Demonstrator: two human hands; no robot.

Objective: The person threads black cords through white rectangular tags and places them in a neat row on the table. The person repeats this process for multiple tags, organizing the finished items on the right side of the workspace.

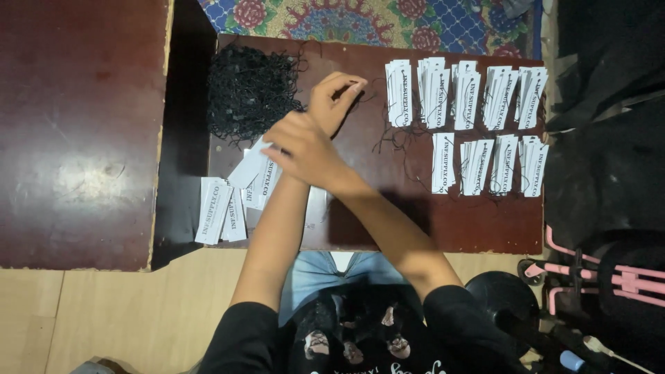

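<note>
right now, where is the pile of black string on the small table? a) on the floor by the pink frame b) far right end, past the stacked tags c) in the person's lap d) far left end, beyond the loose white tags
d: the tangled black string lies at the far left end of the small table, above the loose white tags, while the neat stacks of tags fill the right side.

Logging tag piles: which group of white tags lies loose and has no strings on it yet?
The fanned heap of white tags at the table's left edge, under the crossed arms. The stacks in two rows at right stand sorted and carry black strings.
</note>
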